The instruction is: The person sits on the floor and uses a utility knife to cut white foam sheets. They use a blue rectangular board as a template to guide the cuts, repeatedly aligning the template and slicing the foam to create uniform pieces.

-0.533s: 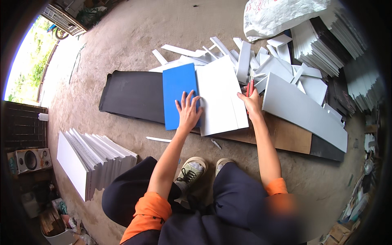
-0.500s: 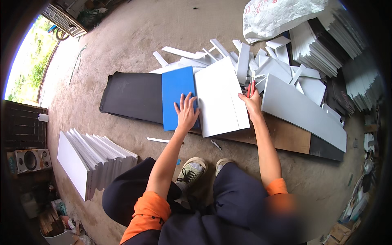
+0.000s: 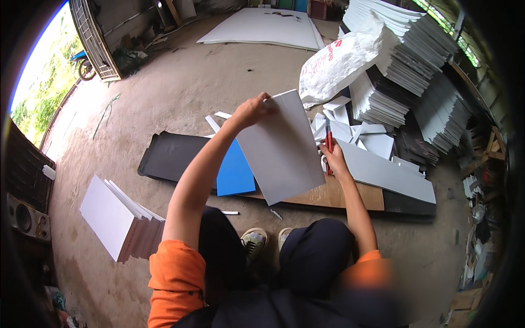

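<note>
Your left hand [image 3: 251, 111] pinches the far edge of the white board [image 3: 281, 147] between your hands, your right hand [image 3: 336, 159] grips the red cutter [image 3: 329, 143] (blade pointing away), and the blue board [image 3: 235, 174] lies below your left hand

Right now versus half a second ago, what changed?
Left hand came off the blue board and moved to the white board's far edge, lifting and tilting it. The view tilted up too. Unchanged: right hand holds the red cutter; blue board lies flat; white stack stands at left.
</note>
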### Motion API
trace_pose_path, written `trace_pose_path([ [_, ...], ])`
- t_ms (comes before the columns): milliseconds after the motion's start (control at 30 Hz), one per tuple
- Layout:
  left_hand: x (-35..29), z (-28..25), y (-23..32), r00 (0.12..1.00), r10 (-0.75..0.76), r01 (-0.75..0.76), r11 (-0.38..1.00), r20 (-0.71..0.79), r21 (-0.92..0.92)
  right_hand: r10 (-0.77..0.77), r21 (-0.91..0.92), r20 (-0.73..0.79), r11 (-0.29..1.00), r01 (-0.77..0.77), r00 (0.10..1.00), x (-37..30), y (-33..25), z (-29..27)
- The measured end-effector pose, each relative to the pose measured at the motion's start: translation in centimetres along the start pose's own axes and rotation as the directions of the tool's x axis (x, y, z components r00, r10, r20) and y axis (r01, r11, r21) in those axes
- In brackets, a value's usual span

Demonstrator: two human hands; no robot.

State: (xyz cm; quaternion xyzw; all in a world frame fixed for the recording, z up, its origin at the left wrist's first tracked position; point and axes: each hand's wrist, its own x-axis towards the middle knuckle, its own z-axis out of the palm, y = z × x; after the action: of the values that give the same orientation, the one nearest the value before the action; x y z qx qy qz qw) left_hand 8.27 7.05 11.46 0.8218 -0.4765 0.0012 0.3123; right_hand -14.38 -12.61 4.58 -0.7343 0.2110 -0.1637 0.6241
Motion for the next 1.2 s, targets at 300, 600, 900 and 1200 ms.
trace_pose_path([
  [300, -3.0, 7.1, 5.0, 0.986, 0.136, -0.076, 0.884, -0.099, 0.461, 0.263, 0.182, 0.122, 0.942, -0.282, 0.957, -2.9, -0.8, -2.8],
  [600, -1.6, 10.2, 5.8, 0.979, 0.191, -0.112, 0.806, -0.077, 0.581, -0.18, -0.514, -0.293, 0.858, 0.004, 0.939, -4.2, 0.8, -3.5],
  [900, -1.3, 9.0, 6.0, 0.987, 0.106, -0.025, 0.836, -0.117, 0.549, -0.303, -0.656, -0.32, 0.755, 0.021, 0.898, -2.7, -0.8, 1.1],
  [1200, -0.5, 10.2, 5.7, 0.973, 0.153, -0.072, 0.912, -0.173, 0.404, -0.476, -0.757, -0.116, 0.611, 0.233, 0.872, -3.8, -2.9, 5.5],
])
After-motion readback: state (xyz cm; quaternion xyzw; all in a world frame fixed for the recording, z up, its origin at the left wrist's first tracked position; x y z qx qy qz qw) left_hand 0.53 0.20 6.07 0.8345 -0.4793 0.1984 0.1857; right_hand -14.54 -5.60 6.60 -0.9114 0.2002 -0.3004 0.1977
